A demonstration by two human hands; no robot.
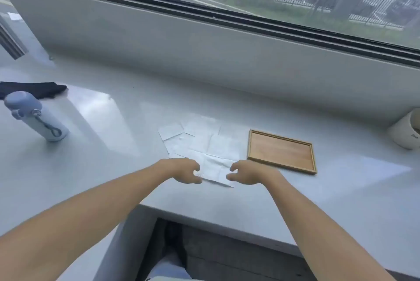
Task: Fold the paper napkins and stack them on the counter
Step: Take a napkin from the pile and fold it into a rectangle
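While several napkins (200, 140) lie spread on the table (341, 190) beside a tray (281, 151), the left hand (181, 170) and right hand (246, 173) pinch the nearest napkin's (214, 167) near edge, which runs left-right between them, equally close to both.

Left hand (185, 170), right hand (246, 173): fingers curled.
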